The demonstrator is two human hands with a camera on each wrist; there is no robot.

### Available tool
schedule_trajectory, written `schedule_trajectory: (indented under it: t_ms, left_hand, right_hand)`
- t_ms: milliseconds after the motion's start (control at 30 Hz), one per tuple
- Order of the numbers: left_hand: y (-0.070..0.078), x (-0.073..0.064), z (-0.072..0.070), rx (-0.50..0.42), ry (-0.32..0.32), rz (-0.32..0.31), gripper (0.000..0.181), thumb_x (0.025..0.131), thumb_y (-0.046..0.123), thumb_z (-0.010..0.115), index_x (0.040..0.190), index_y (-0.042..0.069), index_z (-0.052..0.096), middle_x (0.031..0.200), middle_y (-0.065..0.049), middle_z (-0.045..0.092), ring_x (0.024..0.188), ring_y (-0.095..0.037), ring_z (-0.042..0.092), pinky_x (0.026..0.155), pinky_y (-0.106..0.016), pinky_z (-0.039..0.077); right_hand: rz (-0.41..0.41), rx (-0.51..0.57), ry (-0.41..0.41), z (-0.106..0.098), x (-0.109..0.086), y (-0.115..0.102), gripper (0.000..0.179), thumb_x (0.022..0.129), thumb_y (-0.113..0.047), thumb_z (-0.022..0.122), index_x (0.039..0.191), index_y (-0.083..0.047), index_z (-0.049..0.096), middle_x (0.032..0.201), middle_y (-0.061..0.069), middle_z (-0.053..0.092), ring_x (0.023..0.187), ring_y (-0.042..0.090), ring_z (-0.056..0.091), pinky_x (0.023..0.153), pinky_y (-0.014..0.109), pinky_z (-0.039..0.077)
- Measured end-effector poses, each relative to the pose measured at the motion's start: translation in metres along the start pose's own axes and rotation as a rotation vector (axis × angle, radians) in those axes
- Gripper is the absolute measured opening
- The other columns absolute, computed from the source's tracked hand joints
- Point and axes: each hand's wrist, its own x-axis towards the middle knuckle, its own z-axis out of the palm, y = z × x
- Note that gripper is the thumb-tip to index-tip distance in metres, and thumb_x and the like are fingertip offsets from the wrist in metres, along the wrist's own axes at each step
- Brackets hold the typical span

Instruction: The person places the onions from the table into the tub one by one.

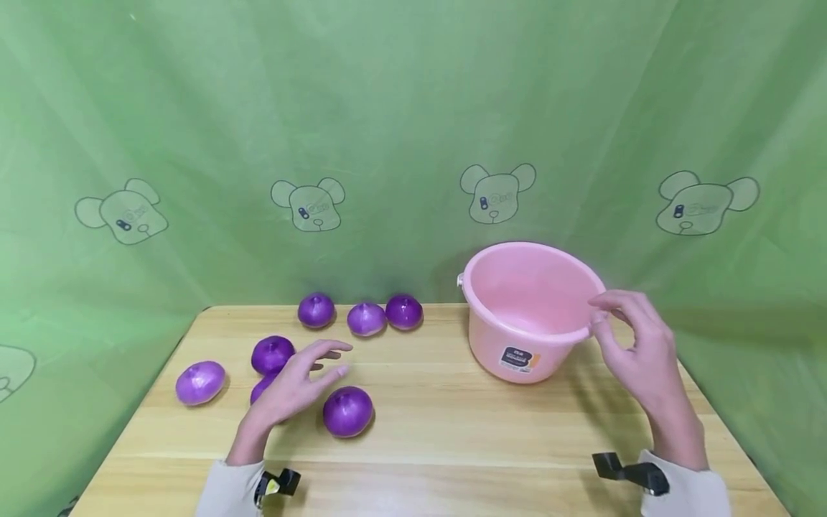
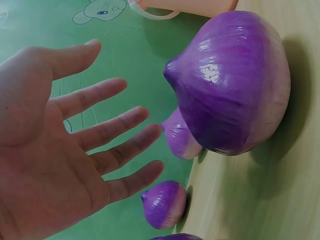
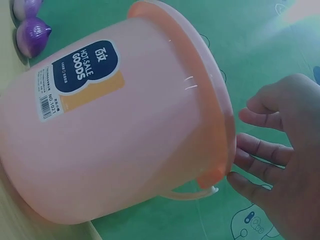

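Observation:
My left hand [image 1: 293, 388] hovers over the left part of the table with its fingers spread and nothing in its palm. A purple onion [image 1: 347, 411] lies just right of it and looms large in the left wrist view [image 2: 232, 82]. Partly hidden behind this hand is another onion [image 1: 261, 388]; a darker onion [image 1: 273, 355] shows just beyond. My right hand [image 1: 636, 345] is at the right rim of a pink bucket [image 1: 517, 352], fingers loosely bent. In the right wrist view, its fingertips [image 3: 240, 142] come right to the rim, and no thumb presses the bucket's outer wall.
Three onions sit in a row along the back edge, the middle one paler [image 1: 366, 319]. A light purple onion [image 1: 200, 383] lies at the far left. The upright bucket stands at the back right of the wooden table [image 1: 439, 445], close to a green curtain [image 1: 400, 129].

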Motion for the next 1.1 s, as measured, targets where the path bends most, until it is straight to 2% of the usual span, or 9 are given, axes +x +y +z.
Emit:
schedule_trajectory:
  t_ms: [133, 333, 567, 633, 733, 833, 867, 1000, 1100]
  left_hand:
    - [-0.0021, 0.0002, 0.0008, -0.016, -0.059, 0.015, 0.043, 0.1, 0.031, 0.067, 0.138, 0.011, 0.06, 0.139, -0.006, 0.062, 0.125, -0.033, 0.059, 0.103, -0.063, 0.047]
    - [-0.005, 0.0, 0.002, -0.085, -0.153, -0.005, 0.042, 0.098, 0.028, 0.071, 0.136, 0.014, 0.061, 0.14, -0.005, 0.06, 0.128, -0.037, 0.056, 0.104, -0.064, 0.046]
    - [-0.0063, -0.0032, 0.0035, -0.134, -0.258, 0.016, 0.044, 0.097, 0.028, 0.072, 0.135, 0.009, 0.06, 0.14, -0.008, 0.058, 0.13, -0.044, 0.052, 0.104, -0.065, 0.046]
    - [-0.0071, -0.0035, 0.0042, -0.145, -0.285, 0.017, 0.045, 0.097, 0.027, 0.072, 0.135, 0.008, 0.059, 0.14, -0.01, 0.058, 0.13, -0.047, 0.051, 0.105, -0.065, 0.046]
    - [-0.0073, -0.0039, 0.0047, -0.145, -0.313, 0.019, 0.046, 0.096, 0.027, 0.073, 0.136, 0.008, 0.058, 0.139, -0.01, 0.058, 0.13, -0.047, 0.051, 0.104, -0.065, 0.047]
    - [-0.0069, -0.0041, 0.005, -0.124, -0.327, 0.027, 0.049, 0.095, 0.03, 0.074, 0.136, 0.009, 0.059, 0.137, -0.009, 0.06, 0.13, -0.044, 0.053, 0.105, -0.064, 0.046]
    - [-0.0068, -0.004, 0.0052, -0.115, -0.33, 0.03, 0.05, 0.094, 0.031, 0.075, 0.136, 0.009, 0.059, 0.137, -0.008, 0.06, 0.13, -0.043, 0.054, 0.106, -0.064, 0.045]
    - [-0.0067, -0.0036, 0.0061, -0.087, -0.344, 0.036, 0.052, 0.092, 0.034, 0.077, 0.135, 0.011, 0.06, 0.137, -0.006, 0.06, 0.129, -0.036, 0.055, 0.107, -0.063, 0.044]
    - [-0.007, -0.0038, 0.0075, -0.07, -0.354, 0.045, 0.054, 0.09, 0.036, 0.078, 0.135, 0.011, 0.06, 0.138, -0.004, 0.06, 0.128, -0.033, 0.056, 0.107, -0.062, 0.044]
  right_hand:
    - [0.005, -0.02, -0.003, 0.0007, 0.0, -0.0006, 0.022, 0.091, 0.003, 0.07, 0.113, -0.001, 0.072, 0.121, 0.01, 0.065, 0.113, -0.004, 0.054, 0.101, 0.008, 0.04]
    - [0.021, -0.03, -0.011, 0.0006, -0.0002, 0.0006, 0.02, 0.09, 0.001, 0.071, 0.11, 0.0, 0.072, 0.121, 0.011, 0.065, 0.112, -0.005, 0.053, 0.1, 0.009, 0.04]
    - [0.031, -0.043, -0.017, 0.0018, -0.0002, -0.0004, 0.018, 0.088, 0.0, 0.073, 0.106, -0.003, 0.073, 0.12, 0.011, 0.065, 0.113, -0.005, 0.051, 0.104, 0.012, 0.035]
    - [0.048, -0.048, -0.029, 0.002, -0.0002, -0.0005, 0.017, 0.088, -0.001, 0.073, 0.105, -0.004, 0.073, 0.12, 0.011, 0.064, 0.116, -0.004, 0.049, 0.109, 0.017, 0.035]
    - [0.066, -0.048, -0.047, 0.0024, -0.0007, 0.0002, 0.017, 0.088, -0.002, 0.074, 0.105, -0.005, 0.073, 0.12, 0.01, 0.064, 0.119, -0.004, 0.047, 0.116, 0.036, 0.036]
    - [0.077, -0.046, -0.064, 0.0025, -0.0017, 0.0016, 0.016, 0.088, -0.002, 0.074, 0.104, -0.005, 0.073, 0.12, 0.01, 0.064, 0.118, -0.005, 0.045, 0.115, 0.052, 0.036]
    - [0.077, -0.048, -0.067, 0.0024, -0.0019, 0.0019, 0.016, 0.089, -0.002, 0.074, 0.104, -0.005, 0.073, 0.119, 0.009, 0.064, 0.117, -0.005, 0.045, 0.114, 0.054, 0.036]
    - [0.065, -0.067, -0.078, 0.002, -0.0022, 0.0029, 0.017, 0.088, -0.003, 0.075, 0.104, -0.006, 0.073, 0.114, 0.006, 0.065, 0.113, -0.003, 0.046, 0.11, 0.042, 0.037]
    - [0.065, -0.069, -0.089, 0.0018, -0.0023, 0.0026, 0.016, 0.087, -0.002, 0.075, 0.103, -0.006, 0.073, 0.111, 0.004, 0.064, 0.112, -0.001, 0.046, 0.107, 0.045, 0.038]
